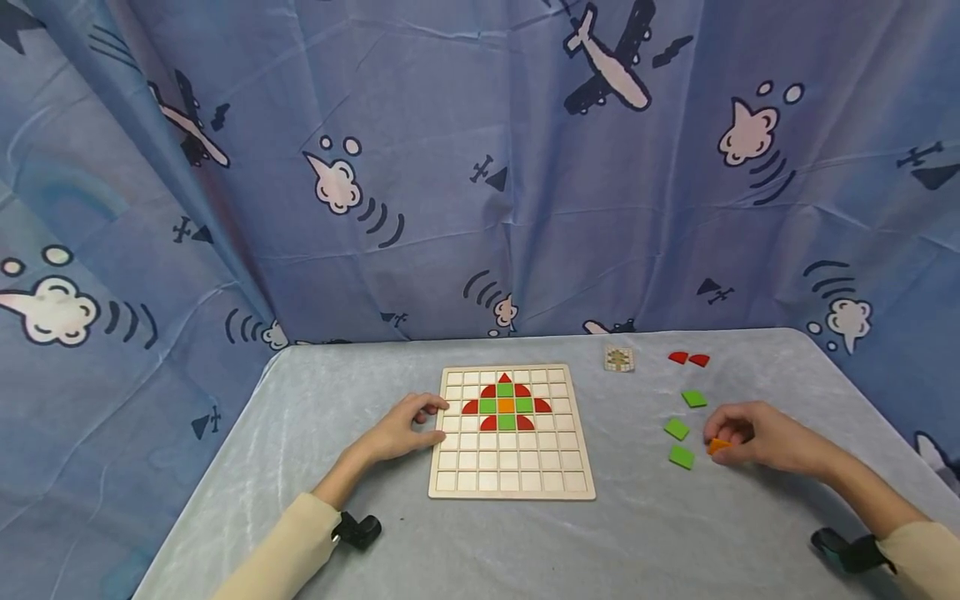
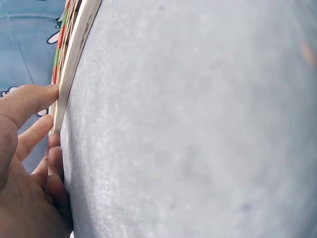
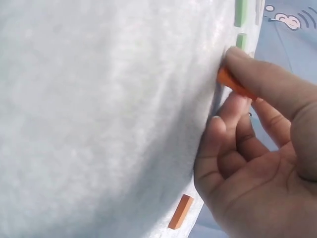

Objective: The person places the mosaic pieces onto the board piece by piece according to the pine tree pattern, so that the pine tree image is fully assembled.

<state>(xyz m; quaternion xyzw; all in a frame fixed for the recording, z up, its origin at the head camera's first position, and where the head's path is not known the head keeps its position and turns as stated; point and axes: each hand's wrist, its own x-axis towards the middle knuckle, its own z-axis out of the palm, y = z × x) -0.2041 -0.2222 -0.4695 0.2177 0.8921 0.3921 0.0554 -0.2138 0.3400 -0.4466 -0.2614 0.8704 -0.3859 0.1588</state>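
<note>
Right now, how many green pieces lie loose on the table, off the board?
3: back green piece, middle green piece and front green piece, in a rough column between the board and the right hand, which could hide another.

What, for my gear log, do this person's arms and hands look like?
Cream fabric sleeves end short of both wrists. A small black rounded device sits at the left cuff, another black device at the right cuff. Left hand and right hand wear no gloves.
</note>
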